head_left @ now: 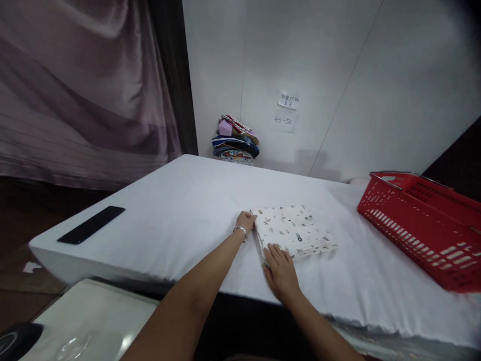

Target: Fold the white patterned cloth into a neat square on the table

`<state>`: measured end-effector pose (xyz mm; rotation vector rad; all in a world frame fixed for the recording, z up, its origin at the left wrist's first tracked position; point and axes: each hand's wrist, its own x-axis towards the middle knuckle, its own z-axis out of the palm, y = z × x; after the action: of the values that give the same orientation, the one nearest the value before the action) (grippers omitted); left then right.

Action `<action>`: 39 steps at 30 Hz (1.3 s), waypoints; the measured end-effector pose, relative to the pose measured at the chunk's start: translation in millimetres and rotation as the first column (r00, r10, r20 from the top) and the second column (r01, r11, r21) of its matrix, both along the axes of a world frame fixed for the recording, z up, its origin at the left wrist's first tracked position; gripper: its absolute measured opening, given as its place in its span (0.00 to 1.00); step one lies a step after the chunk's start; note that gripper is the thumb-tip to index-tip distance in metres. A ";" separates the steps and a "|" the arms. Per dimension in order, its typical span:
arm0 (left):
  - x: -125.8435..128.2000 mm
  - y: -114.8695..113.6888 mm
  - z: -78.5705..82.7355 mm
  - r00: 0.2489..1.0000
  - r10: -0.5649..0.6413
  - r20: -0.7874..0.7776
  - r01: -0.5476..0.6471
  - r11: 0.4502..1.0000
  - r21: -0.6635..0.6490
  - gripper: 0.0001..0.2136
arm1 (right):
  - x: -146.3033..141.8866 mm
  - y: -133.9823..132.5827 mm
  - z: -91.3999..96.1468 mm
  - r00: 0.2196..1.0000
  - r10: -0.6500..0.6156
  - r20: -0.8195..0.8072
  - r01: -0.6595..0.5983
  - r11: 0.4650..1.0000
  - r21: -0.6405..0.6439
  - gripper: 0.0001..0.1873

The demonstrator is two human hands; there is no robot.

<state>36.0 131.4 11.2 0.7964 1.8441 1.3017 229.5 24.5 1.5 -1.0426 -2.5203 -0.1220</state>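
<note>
A folded white cloth (289,228) with small grey and beige prints lies on the white-covered table. My left hand (246,222), with a bracelet at its wrist, is closed on the cloth's far left corner. Along the near left corner, my right hand (280,271) holds the cloth's edge, its fingers on top and its thumb low at the side. The left fingertips are partly hidden by the cloth. Layers of the fold show at the near right edge.
A red plastic basket (421,220) stands at the table's right. A flat black object (92,224) lies on the white table (180,210) near its left edge. Folded clothes (236,140) are piled by the wall, beside paper notes (284,122). A pink curtain (75,90) hangs left.
</note>
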 end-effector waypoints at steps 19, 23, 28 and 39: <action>7.0 -33.9 6.4 0.911 -0.143 -0.387 0.154 0.988 -0.002 0.05 | -29.6 89.4 37.8 0.977 -0.089 0.194 0.157 0.914 -0.373 0.31; 9.7 -36.8 8.4 0.841 -0.044 -0.540 0.125 0.986 0.114 0.05 | -26.9 87.3 26.9 0.981 -0.079 0.177 0.140 0.920 -0.366 0.31; 25.0 -39.8 9.1 0.602 -0.154 -0.784 0.385 0.916 0.115 0.17 | -26.8 92.3 36.7 0.983 -0.060 0.175 0.132 0.889 -0.439 0.31; 31.4 -42.2 -1.8 0.491 -0.340 -0.802 0.387 0.910 -0.149 0.22 | -26.9 151.6 48.0 0.970 -0.154 0.185 0.212 0.914 -0.347 0.32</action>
<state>67.3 89.1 9.4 1.9675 2.1118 0.7047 202.6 176.0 49.5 -1.4681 -2.6397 0.2334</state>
